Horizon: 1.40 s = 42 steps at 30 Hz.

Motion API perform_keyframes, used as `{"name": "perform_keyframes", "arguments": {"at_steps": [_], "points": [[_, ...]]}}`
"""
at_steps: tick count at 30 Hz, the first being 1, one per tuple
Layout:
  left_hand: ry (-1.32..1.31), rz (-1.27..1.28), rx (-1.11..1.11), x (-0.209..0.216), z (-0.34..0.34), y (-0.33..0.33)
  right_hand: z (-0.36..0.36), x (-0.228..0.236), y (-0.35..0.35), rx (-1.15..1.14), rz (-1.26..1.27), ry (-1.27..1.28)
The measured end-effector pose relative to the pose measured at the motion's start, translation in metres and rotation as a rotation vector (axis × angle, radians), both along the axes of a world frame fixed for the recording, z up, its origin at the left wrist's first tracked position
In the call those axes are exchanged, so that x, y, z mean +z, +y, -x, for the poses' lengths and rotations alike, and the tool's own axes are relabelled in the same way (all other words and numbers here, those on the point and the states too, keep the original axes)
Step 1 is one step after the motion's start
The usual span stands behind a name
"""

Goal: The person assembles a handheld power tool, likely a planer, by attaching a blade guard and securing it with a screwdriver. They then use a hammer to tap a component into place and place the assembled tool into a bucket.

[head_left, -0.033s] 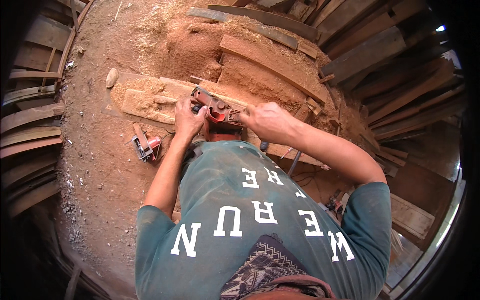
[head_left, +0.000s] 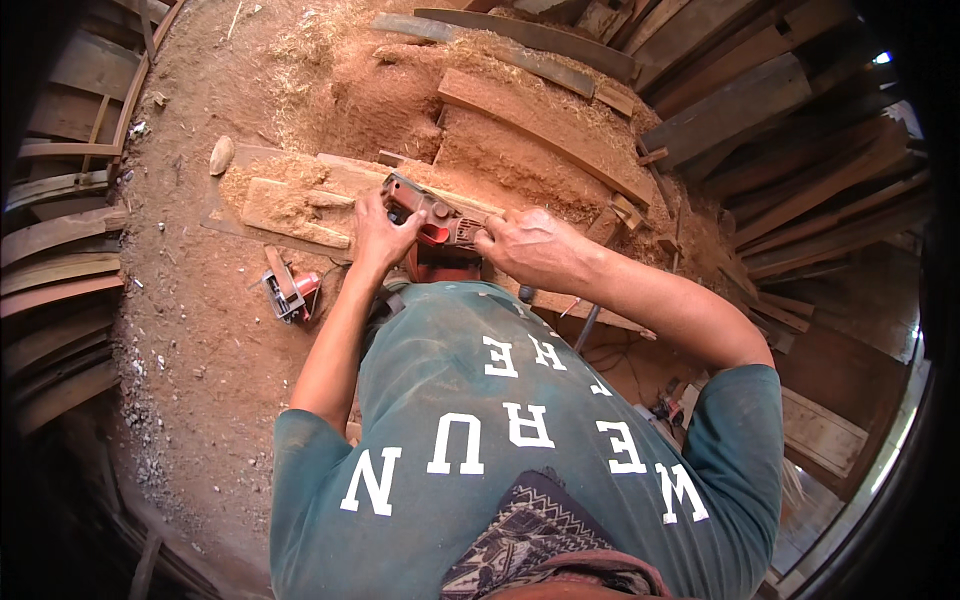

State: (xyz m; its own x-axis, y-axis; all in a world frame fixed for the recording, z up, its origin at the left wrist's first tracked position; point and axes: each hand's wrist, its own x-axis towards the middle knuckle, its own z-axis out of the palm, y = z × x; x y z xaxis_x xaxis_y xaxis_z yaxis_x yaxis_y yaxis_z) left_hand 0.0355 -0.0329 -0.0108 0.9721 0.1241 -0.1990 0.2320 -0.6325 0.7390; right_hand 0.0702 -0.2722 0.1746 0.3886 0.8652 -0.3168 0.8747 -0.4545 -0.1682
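Note:
A red and dark electric planer (head_left: 442, 222), dusty with sawdust, is held up close in front of my body. My left hand (head_left: 382, 232) is closed round its left end, the thumb lying across the body near a red opening. My right hand (head_left: 535, 243) is closed at the planer's vented right end, its fingertips curled against it. Whatever those fingers pinch, if anything, is hidden. Below the tool a red surface (head_left: 446, 264) shows in part.
Sawdust-covered boards (head_left: 550, 130) lie just ahead, with a short plank (head_left: 290, 212) at left. A red circular saw (head_left: 291, 285) rests on the dirt left of me. Stacked timber (head_left: 740, 110) stands at right, more planks (head_left: 65, 250) at far left.
My left thumb has slid right across the planer's body. My right hand has shifted slightly down at the tool's end. The planer stays nearly where it was.

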Motion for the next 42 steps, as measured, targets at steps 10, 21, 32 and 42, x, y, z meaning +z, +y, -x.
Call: {"name": "perform_keyframes", "arguments": {"at_steps": [10,21,32,42], "points": [[0.53,-0.214,-0.12,0.015,-0.053,-0.023,-0.004,0.007,0.015,0.107,0.128,-0.055],[0.508,-0.298,-0.138,0.005,-0.048,-0.034,-0.011,0.005,0.022,-0.151,0.097,0.123],[0.466,-0.261,-0.127,0.008,-0.045,-0.03,-0.012,-0.01,0.021,-0.022,-0.004,0.041],[0.48,-0.26,-0.109,0.016,-0.046,-0.032,-0.013,-0.003,0.028,0.1,0.181,0.071]]}}
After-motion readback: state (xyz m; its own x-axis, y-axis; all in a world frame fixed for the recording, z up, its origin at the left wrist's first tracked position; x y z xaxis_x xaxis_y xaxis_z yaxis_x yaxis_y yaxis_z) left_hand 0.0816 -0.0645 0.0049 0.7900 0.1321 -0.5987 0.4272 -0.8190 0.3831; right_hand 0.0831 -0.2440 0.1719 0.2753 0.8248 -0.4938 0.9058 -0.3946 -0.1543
